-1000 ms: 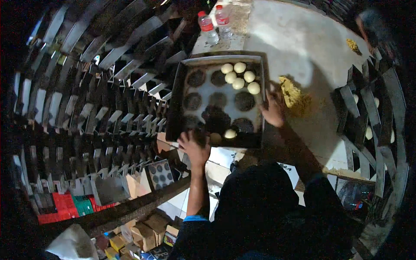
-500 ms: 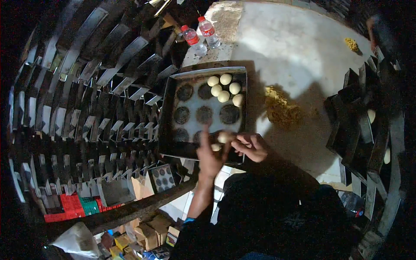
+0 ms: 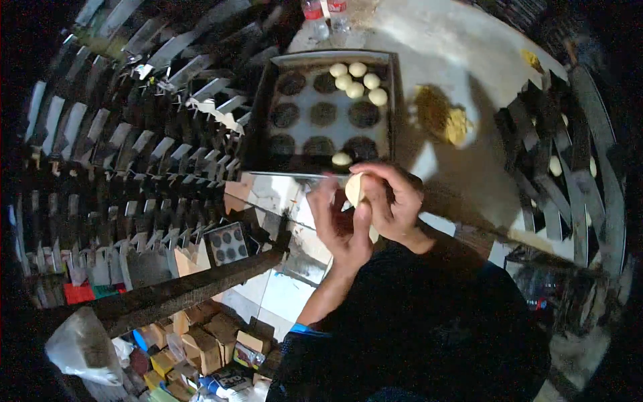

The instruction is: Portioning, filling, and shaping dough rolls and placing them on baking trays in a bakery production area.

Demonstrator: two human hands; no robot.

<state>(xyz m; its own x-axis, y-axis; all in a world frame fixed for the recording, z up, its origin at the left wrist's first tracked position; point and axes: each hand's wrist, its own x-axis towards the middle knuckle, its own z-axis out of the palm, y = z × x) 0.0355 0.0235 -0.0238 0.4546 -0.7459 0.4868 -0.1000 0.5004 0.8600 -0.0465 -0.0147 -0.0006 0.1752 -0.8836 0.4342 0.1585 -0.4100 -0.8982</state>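
Just in front of a square dark tray [image 3: 250, 144], I hold a pale piece of dough [image 3: 353, 189] in both hands. It looks flattened, seen nearly edge-on. My right hand [image 3: 396, 204] pinches it from the right with bent fingers. Curled round its lower left side is my left hand [image 3: 340, 228], thumb raised and fingertips partly blurred. A second pale bit shows below my right hand, too hidden to name. One dough ball [image 3: 341, 159] lies by the tray's near edge, and several more dough balls [image 3: 354, 90] cluster in its far right corner.
Yellow crumbly filling [image 3: 458, 127] is heaped on the pale worktop [image 3: 482, 184] right of the tray. Two bottles [image 3: 317, 19] stand beyond. Stacked metal trays [image 3: 127, 134] crowd the left; more trays [image 3: 559, 147] stand at right. Boxes [image 3: 201, 348] lie below a dark beam [image 3: 181, 285].
My hands have drawn back from over the tray's near side and come together around the dough piece. One ball stays near the tray's front edge. The whole view has shifted downward.
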